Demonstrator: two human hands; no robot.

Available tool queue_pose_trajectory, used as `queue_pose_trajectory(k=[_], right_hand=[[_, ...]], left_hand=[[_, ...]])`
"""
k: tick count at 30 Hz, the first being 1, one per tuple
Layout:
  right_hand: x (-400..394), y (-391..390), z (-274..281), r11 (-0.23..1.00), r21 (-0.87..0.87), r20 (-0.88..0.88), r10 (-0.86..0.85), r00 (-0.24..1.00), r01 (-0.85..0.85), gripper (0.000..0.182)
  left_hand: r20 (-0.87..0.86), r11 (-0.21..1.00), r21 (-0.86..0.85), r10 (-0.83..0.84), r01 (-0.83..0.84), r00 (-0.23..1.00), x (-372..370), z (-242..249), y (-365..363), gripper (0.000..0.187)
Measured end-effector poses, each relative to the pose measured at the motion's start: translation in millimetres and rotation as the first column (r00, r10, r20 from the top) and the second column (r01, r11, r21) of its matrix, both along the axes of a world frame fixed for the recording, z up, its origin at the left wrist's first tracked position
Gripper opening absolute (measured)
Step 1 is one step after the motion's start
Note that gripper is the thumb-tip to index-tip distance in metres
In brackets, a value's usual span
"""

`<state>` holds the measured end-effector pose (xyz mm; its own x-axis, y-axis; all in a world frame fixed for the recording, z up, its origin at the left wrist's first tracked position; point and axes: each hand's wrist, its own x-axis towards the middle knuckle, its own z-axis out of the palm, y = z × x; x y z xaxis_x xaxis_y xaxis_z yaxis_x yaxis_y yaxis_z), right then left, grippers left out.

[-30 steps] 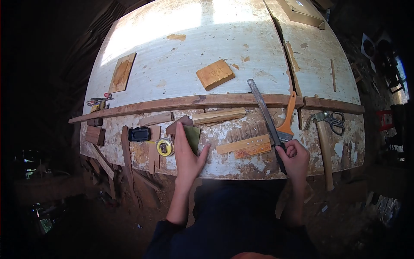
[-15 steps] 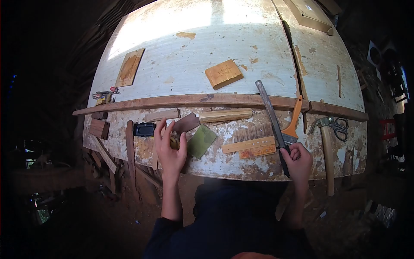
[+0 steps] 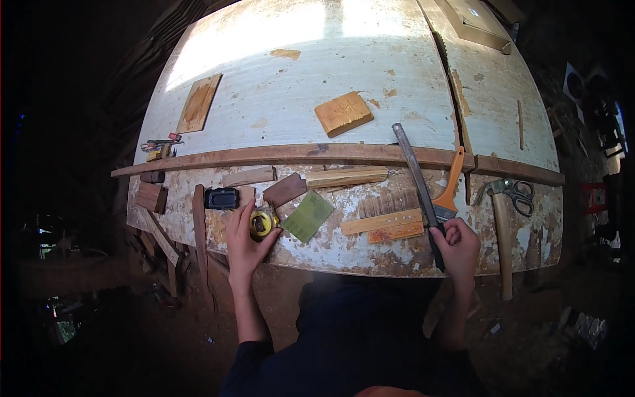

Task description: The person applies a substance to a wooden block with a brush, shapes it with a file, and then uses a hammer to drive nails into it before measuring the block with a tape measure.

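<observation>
Along the near edge of the bench [image 3: 284, 99], the step in hand appears to be a left-hand grasp while the right hand [image 3: 456, 241] holds a tool. A long wooden rail [image 3: 291, 154] runs from beyond the left edge toward the right edge, bounding the near strip where both hands are. A metal bar [image 3: 411, 165] slants across this rail, its dark handle close to the near edge, with the right hand closed around that handle. To the right, a hammer [image 3: 501, 241] projects past the near edge, and a brush [image 3: 451, 185] lies just beside the bar, so sideways room there looks tight. The left hand [image 3: 245, 248] reaches over the near edge, left of the middle, thumb and fingers parted in a curve. A green sheet [image 3: 308, 217] lies just right of the thumb; a black case [image 3: 221, 198] is near the fingertips, leaving upward as the freer way. The tape measure [image 3: 264, 223] sits between thumb and fingers; whether they press on it, I cannot tell. A firm hold would call for pressure from opposite sides.
</observation>
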<state>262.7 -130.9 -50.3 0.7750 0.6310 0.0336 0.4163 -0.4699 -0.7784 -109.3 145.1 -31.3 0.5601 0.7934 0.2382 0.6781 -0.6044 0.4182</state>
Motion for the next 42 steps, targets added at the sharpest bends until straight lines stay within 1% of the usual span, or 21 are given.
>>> queue_pose_trajectory(k=[1,4,5,8,10,12,13,16,18,20,23,28,29,32,33,35,36,37,39,40,42], right_hand=[[0,0,0,1.0,0.003,0.004,0.006,1.0,-0.006,0.027],[0,1,4,0.998,0.047,0.007,-0.038,0.999,0.038,0.021],[-2,2,6,0.996,0.066,0.003,-0.066,0.998,0.065,0.019],[-20,11,29,0.964,0.221,0.117,-0.175,0.978,0.147,0.013],[-34,16,36,0.938,0.336,0.09,0.058,0.994,-0.085,0.008],[-50,26,48,0.876,0.373,0.021,0.321,0.947,-0.306,0.01],[-56,32,53,0.837,0.366,-0.022,0.444,0.896,-0.406,0.013],[-70,45,57,0.779,0.351,0.039,0.542,0.839,-0.52,0.017],[-68,41,52,0.781,0.339,-0.004,0.559,0.829,-0.524,0.017],[-67,38,51,0.791,0.356,-0.064,0.552,0.831,-0.498,0.016],[-65,38,63,0.786,0.288,-0.126,0.598,0.791,-0.548,0.014],[-58,38,62,0.802,0.219,-0.071,0.581,0.811,-0.556,0.01],[-55,37,64,0.805,0.213,-0.054,0.576,0.816,-0.554,0.011],[-39,41,74,0.796,0.334,-0.046,0.548,0.835,-0.504,0.015],[-32,43,78,0.783,0.415,-0.031,0.522,0.853,-0.464,0.018],[-7,45,80,0.788,0.5,0.02,0.404,0.914,-0.359,0.02],[6,48,83,0.802,0.542,-0.053,0.33,0.942,-0.25,0.023],[20,52,86,0.807,0.574,-0.131,0.257,0.958,-0.138,0.027],[48,63,97,0.795,0.606,-0.23,0.143,0.963,0.027,0.036],[61,70,100,0.799,0.599,-0.232,0.11,0.966,0.053,0.039],[82,83,103,0.804,0.586,-0.235,0.046,0.971,0.104,0.043]], left_hand=[[0.034,0.997,0.077,-0.034,0.031,0.999,2,1,0,0.09],[0.239,0.995,0.101,-0.02,-0.004,0.971,6,11,-7,0.092],[0.261,0.992,0.124,-0.019,-0.014,0.965,7,19,-11,0.098],[0.427,0.99,-0.038,-0.108,0.138,0.898,15,34,-30,0.104],[0.542,0.922,-0.171,-0.207,0.348,0.815,34,35,-47,0.108],[0.536,0.815,-0.23,-0.349,0.531,0.769,61,40,-64,0.114],[0.545,0.775,-0.276,-0.361,0.569,0.756,74,37,-73,0.117],[0.558,0.709,-0.315,-0.399,0.631,0.727,99,28,-92,0.126],[0.596,0.69,-0.353,-0.355,0.632,0.72,106,20,-102,0.127],[0.581,0.682,-0.351,-0.379,0.642,0.72,108,16,-106,0.126],[0.593,0.654,-0.379,-0.371,0.654,0.715,111,9,-112,0.125],[0.588,0.599,-0.434,-0.377,0.673,0.715,109,6,-121,0.125],[0.576,0.622,-0.408,-0.393,0.669,0.717,108,9,-123,0.12],[0.613,0.505,-0.547,-0.302,0.668,0.73,99,1,-133,0.112],[0.65,0.5,-0.511,-0.309,0.699,0.695,97,-2,-135,0.099],[0.64,0.42,-0.508,-0.399,0.752,0.656,89,-1,-133,0.093],[0.635,0.376,-0.51,-0.441,0.773,0.634,84,0,-130,0.09],[0.646,0.311,-0.524,-0.461,0.793,0.609,81,3,-128,0.083],[0.648,0.136,-0.663,-0.388,0.737,0.655,67,-6,-130,0.079],[0.64,0.043,-0.717,-0.354,0.696,0.682,61,-10,-131,0.078],[0.665,-0.109,-0.727,-0.357,0.678,0.656,61,-1,-127,0.077]])
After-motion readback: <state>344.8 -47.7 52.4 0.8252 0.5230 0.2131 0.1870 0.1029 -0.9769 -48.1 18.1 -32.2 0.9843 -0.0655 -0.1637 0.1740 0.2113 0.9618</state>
